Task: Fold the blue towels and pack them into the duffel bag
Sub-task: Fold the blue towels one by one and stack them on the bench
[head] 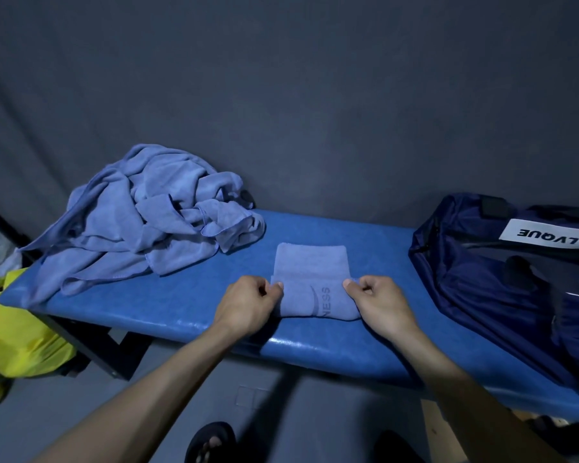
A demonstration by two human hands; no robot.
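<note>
A small blue towel (310,269), partly folded, lies in the middle of the blue padded bench (188,295); its near flap shows printed letters. My left hand (248,304) pinches the towel's left edge and my right hand (378,300) pinches its right edge. A loose heap of blue towels (147,218) sits crumpled at the bench's left end, spilling over the edge. The navy duffel bag (502,285) with a white label lies on the right end of the bench, its top unzipped.
A yellow bag (17,332) sits on the floor under the bench's left end. A grey wall runs close behind the bench. My sandalled foot (211,442) shows on the grey floor below.
</note>
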